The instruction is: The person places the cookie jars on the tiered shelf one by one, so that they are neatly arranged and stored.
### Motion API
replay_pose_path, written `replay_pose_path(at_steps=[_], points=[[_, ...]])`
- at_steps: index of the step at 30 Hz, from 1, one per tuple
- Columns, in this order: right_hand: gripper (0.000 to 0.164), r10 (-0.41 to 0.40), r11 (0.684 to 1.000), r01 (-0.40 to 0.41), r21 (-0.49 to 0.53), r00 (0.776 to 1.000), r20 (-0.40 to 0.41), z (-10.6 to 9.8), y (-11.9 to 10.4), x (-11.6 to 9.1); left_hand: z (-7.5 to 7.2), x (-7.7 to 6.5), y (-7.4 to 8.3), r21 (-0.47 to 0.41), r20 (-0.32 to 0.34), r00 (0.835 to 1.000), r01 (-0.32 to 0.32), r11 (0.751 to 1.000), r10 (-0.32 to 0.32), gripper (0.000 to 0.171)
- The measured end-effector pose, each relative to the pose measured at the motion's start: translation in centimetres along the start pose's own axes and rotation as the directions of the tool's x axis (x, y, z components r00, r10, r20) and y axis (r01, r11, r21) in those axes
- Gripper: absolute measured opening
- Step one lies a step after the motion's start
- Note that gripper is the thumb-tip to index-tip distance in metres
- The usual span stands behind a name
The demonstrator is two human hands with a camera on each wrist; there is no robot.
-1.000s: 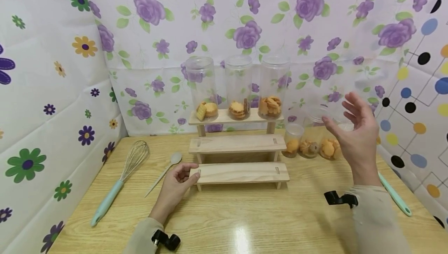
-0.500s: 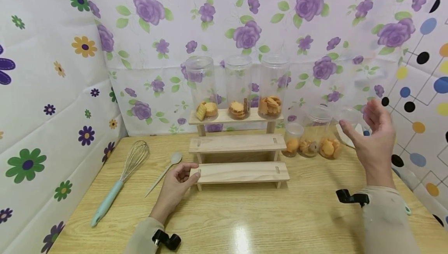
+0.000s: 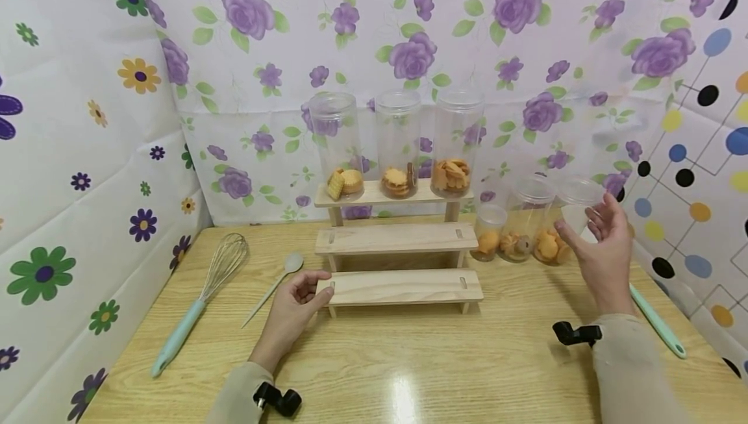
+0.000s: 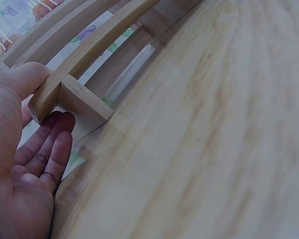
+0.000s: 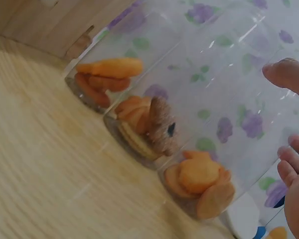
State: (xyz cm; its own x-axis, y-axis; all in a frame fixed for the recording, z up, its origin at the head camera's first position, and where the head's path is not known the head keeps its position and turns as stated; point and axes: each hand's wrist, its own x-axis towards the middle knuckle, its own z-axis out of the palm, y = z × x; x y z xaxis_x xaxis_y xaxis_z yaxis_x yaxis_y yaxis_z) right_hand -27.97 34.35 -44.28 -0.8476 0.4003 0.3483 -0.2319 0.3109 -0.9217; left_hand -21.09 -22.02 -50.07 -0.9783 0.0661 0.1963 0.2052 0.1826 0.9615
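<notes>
My left hand (image 3: pixel 298 304) holds the left end of a three-step wooden display stand (image 3: pixel 403 287) by its lowest board. In the left wrist view the thumb lies over the board (image 4: pixel 89 47), with fingers curled beneath. At right, my right hand (image 3: pixel 608 258) is raised beside the rightmost clear jar (image 3: pixel 578 193), thumb and fingers apart, gripping nothing. This jar has cookies (image 5: pixel 199 172) at its bottom. Left of it stand another tall cookie jar (image 3: pixel 528 223) and a shorter one (image 3: pixel 491 217). Three tall cookie jars (image 3: pixel 398 138) line the top step.
A whisk (image 3: pixel 195 310) with a mint handle and a pale spoon (image 3: pixel 283 274) lie left of the stand. Another mint handle (image 3: pixel 660 323) lies by the right sleeve. A white object (image 5: pixel 243 216) sits behind the rightmost jar. Patterned cloth surrounds the table (image 3: pixel 374 365).
My right hand swings out to the right, then comes back left and lower, near the rightmost jar. My left hand stays on the stand.
</notes>
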Motion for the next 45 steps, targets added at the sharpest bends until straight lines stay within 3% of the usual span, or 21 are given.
replay_pose_path(at_steps=[9,15,21,37,45], points=[[0.086,0.051,0.999,-0.050,-0.019,0.997,0.054,0.7,2.4,0.0,-0.1,0.0,0.1,0.000,0.002,1.000,0.006,1.000,-0.006,0.031],[0.090,0.093,0.995,-0.090,-0.034,0.990,0.108,0.9,3.9,-0.4,-0.1,-0.1,0.2,-0.007,-0.004,1.000,-0.001,1.000,0.001,0.031],[0.090,0.084,0.993,-0.075,-0.088,0.991,0.103,1.0,5.0,-0.5,-0.1,0.0,0.1,-0.007,-0.003,1.000,-0.002,1.000,0.002,0.031],[0.082,0.077,0.991,-0.068,-0.119,0.994,0.073,1.1,5.2,-0.5,-0.1,-0.1,0.1,-0.001,0.002,1.000,0.001,1.000,-0.001,0.031],[0.080,0.121,0.985,-0.118,-0.127,0.992,0.021,0.3,3.6,-0.1,0.0,-0.1,0.2,-0.004,-0.001,1.000,0.003,1.000,-0.003,0.031]])
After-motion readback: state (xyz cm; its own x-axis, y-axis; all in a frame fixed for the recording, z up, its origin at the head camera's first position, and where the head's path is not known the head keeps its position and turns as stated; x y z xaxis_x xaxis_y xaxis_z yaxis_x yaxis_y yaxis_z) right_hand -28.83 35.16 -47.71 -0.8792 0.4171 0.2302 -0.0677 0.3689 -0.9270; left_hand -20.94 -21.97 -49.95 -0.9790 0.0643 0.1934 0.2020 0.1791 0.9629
